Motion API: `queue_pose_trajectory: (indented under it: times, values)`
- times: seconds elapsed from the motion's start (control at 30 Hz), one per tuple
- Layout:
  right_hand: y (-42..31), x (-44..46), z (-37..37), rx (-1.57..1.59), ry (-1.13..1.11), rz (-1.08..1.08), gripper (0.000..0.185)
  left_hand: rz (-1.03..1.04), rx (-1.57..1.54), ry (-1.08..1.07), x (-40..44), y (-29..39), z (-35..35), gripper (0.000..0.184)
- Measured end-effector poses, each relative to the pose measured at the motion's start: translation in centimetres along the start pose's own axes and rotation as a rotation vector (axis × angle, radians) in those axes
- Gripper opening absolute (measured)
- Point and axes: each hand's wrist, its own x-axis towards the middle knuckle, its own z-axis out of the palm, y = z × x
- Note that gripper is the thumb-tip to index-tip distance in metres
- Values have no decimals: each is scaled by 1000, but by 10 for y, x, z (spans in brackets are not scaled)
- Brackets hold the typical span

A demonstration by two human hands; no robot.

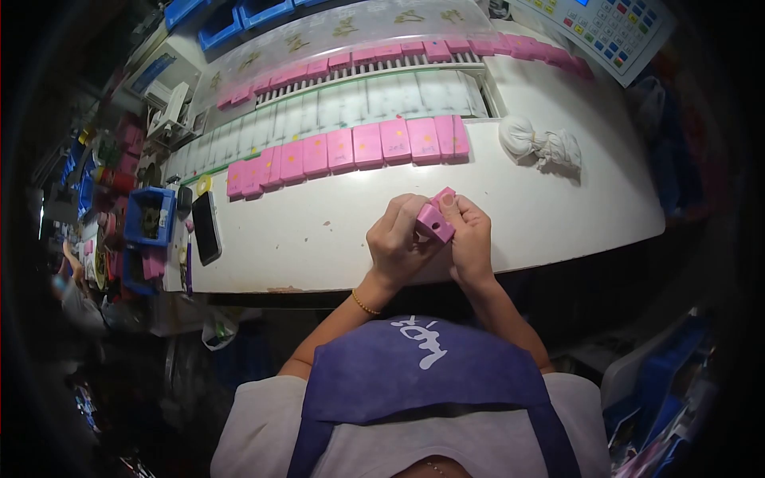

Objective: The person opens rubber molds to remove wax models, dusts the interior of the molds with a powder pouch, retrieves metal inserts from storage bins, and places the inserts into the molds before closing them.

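1. Hands: The left hand [397, 236] is curling its fingers around the left side of a pink block [431, 217]. The right hand [472, 237] is gripping the other side, its thumb pressing on the block. Both hands are pinching the same piece; some fingertips are hiding behind it, so whether they are also holding a small part cannot be told.

2. Block: It is sitting between the hands, over the near part of the surface [311, 247], right of the middle of the near edge. It is tilting, with a dark hole showing in the face toward the wearer.

3. Near row: About ten pink blocks [341, 149] are lying side by side across the middle of the surface, several carrying yellow spots or handwriting.

4. Far row: More pink blocks [317, 68] are lining up toward the far edge, behind the white panels [335, 105].

5. Sides: A phone [205, 229] is lying near the left edge. A white bundle [540, 146] is resting toward the right edge, and a keypad [612, 36] is standing by the far right corner.

6. Progress: In this inspector's judgement, one block is undergoing handling and is not yet finished. The rows are showing orderly placement, but which pieces are finished and which are waiting cannot be determined.
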Motion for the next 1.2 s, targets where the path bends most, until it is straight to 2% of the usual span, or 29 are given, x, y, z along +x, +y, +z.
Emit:
queue_pose_trajectory:
  times: [0.17,0.23,0.3,0.33,0.37,0.4,0.43,0.5,0.53,0.63,0.67,0.77,0.93,0.97,1.03,1.17,1.2]
  values:
    - [-1,1,2,22,35,30,29,-28,26,-6,-1,5,-1,44]
    - [2,4,-2,-3,31,37,27,68,10,64,0,3,0,46]
    - [-19,28,-19,201,271,141,24,93,-16,66,-2,6,-1,46]
    - [-29,43,-35,140,271,-21,23,69,-32,33,-6,12,-3,45]
    - [-49,39,-27,45,231,-104,27,45,-50,4,-7,15,-4,45]
    - [-48,41,-25,-91,112,-109,29,-72,-107,-31,-9,9,-3,45]
    - [-47,42,-24,-226,-4,-112,31,-122,-152,-46,-10,7,-4,46]
    - [-49,45,-30,-743,-54,37,30,-211,-232,-68,-5,4,-9,48]
    - [-49,47,-30,-1006,-91,114,30,-169,-205,-78,-2,3,-12,53]
    - [-51,33,-24,-1133,69,-350,31,-173,-168,-95,1,4,-17,58]
    - [-56,20,-16,-796,-6,-272,35,-164,-147,-93,3,4,-18,58]
    - [-34,-11,-10,-624,-309,-331,39,-148,-99,-96,4,8,-19,60]
    - [-17,-16,-7,-490,-277,-268,38,-205,-102,-100,-2,14,-16,64]
    - [-13,-15,-9,-463,-251,-257,37,-165,-97,-83,-3,14,-16,65]
    - [-14,-11,-8,-241,-177,-146,38,-85,-87,-48,-4,15,-15,66]
    - [-32,3,6,151,-127,129,41,-152,-157,-12,-12,21,-11,66]
    - [-30,7,6,99,-138,108,42,-123,-141,-46,-13,22,-13,64]
